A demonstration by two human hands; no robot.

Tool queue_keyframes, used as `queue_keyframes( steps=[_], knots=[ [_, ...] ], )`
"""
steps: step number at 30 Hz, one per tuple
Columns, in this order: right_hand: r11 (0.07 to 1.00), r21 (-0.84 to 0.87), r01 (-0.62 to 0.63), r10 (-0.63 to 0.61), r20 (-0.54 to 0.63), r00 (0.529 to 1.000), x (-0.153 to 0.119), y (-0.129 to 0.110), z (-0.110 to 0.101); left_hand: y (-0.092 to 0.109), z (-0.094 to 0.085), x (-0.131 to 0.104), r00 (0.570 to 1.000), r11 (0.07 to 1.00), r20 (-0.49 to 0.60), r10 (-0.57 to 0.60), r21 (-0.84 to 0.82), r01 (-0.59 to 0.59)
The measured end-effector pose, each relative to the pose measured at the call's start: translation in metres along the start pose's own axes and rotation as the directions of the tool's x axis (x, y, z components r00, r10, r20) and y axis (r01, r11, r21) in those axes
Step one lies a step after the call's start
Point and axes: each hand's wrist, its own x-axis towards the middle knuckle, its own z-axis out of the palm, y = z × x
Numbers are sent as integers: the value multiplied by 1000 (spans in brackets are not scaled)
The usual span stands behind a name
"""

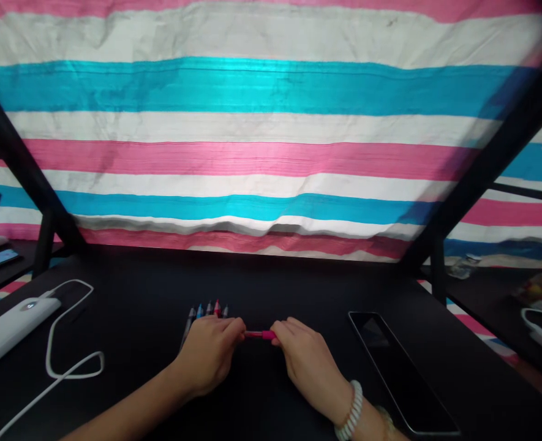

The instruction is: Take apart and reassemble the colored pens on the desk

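Observation:
Between my two hands a pink-red pen [256, 334] lies level just above the black tabletop. One end of it is pinched in the fingers of my left hand [212, 352]. The fingers of my right hand [304, 358] are closed on the other end, by a bright pink part of the pen. Just behind my left hand several pens [217, 306] lie side by side, with blue, red and dark tips showing. My left hand hides their lower parts.
A black phone or tablet [399, 373] lies right of my right hand. At the left sit a white power bank [13, 334] and its looping white cable [49, 349]. Dark frame bars [477, 147] slant up at both sides, before a striped sheet [261, 159].

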Motion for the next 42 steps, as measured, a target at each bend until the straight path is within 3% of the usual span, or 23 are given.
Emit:
queue_keyframes(
  steps=[7, 15, 18, 21, 24, 26, 29, 39, 42],
  knots=[
    [985, -157, 73, -83, -60, 995, -1, 1, 7, 3, -1, -2, 975, 967, 130, -178, -162, 198],
    [955, -236, 182, -227, -180, 957, 2, 3, 8, 1, -3, 0, 970, 940, 103, -221, -243, 240],
    [983, -94, 157, -173, -198, 965, 3, 2, 6, 0, -3, -2, 978, 953, 71, -195, -223, 206],
    [967, 254, 17, 24, -158, 987, 4, 3, 2, -2, -3, -3, 993, 990, -54, -107, -94, 101],
    [809, 555, -192, 236, -8, 972, 5, 7, 0, -3, -2, -1, 980, 998, -196, 34, 55, -24],
    [668, 677, -310, 310, 126, 942, 7, 11, 1, -4, -2, 0, 962, 988, -251, 105, 140, -71],
    [530, 763, -370, 340, 209, 917, 10, 13, 4, -5, -1, 1, 950, 974, -274, 152, 206, -96],
    [511, 811, -285, 421, 53, 905, 10, 8, 3, -4, 1, -1, 970, 996, -232, 67, 78, -51],
    [423, 857, -295, 421, 103, 901, 11, 10, 3, -5, 1, 0, 957, 993, -284, 64, 110, -34]
  ],
)
